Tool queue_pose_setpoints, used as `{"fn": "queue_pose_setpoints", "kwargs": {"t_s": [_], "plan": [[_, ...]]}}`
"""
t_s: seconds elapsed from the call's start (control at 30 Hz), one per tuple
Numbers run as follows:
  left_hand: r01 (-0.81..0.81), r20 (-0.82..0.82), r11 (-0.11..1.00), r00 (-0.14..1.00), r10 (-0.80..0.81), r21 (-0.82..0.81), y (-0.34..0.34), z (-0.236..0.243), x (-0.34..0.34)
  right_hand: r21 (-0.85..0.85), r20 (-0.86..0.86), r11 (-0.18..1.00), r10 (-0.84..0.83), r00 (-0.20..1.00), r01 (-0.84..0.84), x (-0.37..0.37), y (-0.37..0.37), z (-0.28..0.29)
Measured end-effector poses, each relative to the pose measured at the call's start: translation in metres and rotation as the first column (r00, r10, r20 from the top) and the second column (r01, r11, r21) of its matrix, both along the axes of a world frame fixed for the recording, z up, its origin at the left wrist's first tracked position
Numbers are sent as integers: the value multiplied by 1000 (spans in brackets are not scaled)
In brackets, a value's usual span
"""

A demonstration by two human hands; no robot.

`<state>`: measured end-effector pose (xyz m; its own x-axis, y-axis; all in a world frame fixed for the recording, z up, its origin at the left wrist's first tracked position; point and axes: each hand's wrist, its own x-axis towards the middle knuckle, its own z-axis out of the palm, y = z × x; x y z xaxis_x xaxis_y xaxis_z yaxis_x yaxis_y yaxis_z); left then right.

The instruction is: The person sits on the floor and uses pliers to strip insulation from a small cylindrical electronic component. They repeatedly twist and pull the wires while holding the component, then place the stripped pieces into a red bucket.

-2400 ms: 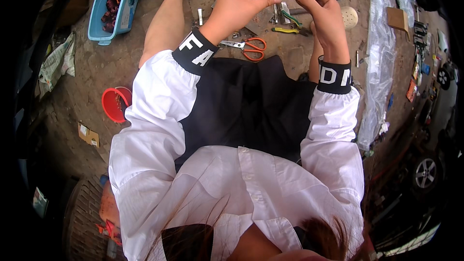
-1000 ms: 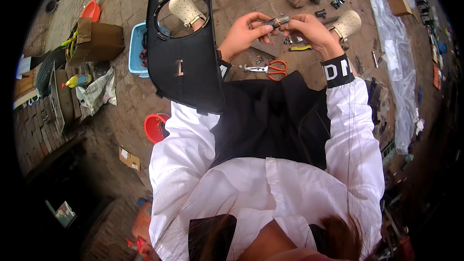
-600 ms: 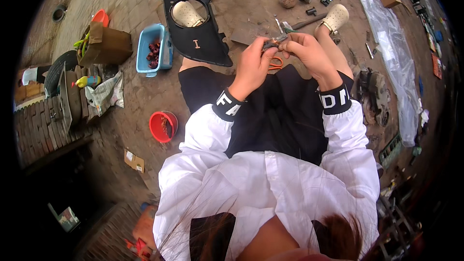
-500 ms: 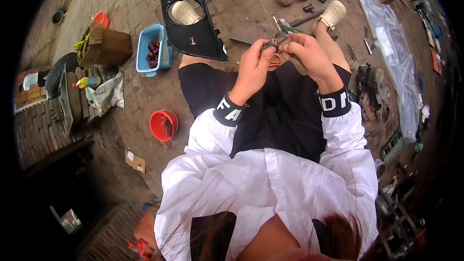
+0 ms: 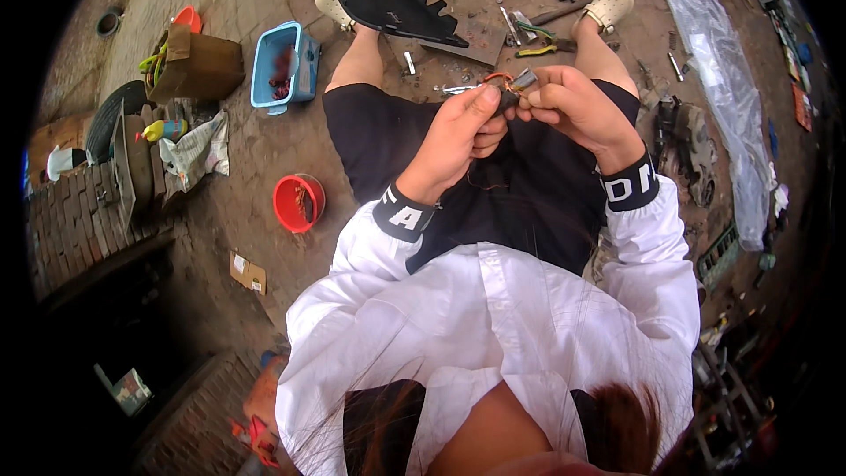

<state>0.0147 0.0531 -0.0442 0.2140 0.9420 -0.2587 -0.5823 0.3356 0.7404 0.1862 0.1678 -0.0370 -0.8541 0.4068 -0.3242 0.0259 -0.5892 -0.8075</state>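
Okay, so the left hand is pinching a small part at upper centre, thumb and fingers closed on its dark end. The right hand is bunching its fingertips beside it; can't tell what they're gripping. It's probably feeling light and stiff, wires bendier, so I'm favouring the body. Fingers are hiding its middle; the frame's top is cropping the black panel.

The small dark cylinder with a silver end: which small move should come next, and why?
Perhaps a gentle pull with the right hand, since it is pinched close beside the small dark silver-ended cylinder, which the left hand grips.
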Motion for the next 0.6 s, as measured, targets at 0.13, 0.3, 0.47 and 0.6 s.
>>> {"fn": "queue_pose_setpoints", "kwargs": {"t_s": [0.13, 0.3, 0.47, 0.6], "plan": [[-2, -26, 1000, 1000, 2, 6, -4, -3, 0, -90, -81, 995, 37, 996, -44, 3, -1, -7], [-138, -382, 984, 908, 169, 109, -2, -13, 1, 5, -66, 999, -49, 997, 49, 0, -3, -23], [-216, -413, 976, 888, 202, 14, -5, -25, -12, 196, -3, 978, -65, 998, 64, -13, -3, -41], [-264, -470, 964, 856, 216, -38, 0, -35, -23, 150, 77, 989, -9, 997, -2, -32, 19, -71]]}}
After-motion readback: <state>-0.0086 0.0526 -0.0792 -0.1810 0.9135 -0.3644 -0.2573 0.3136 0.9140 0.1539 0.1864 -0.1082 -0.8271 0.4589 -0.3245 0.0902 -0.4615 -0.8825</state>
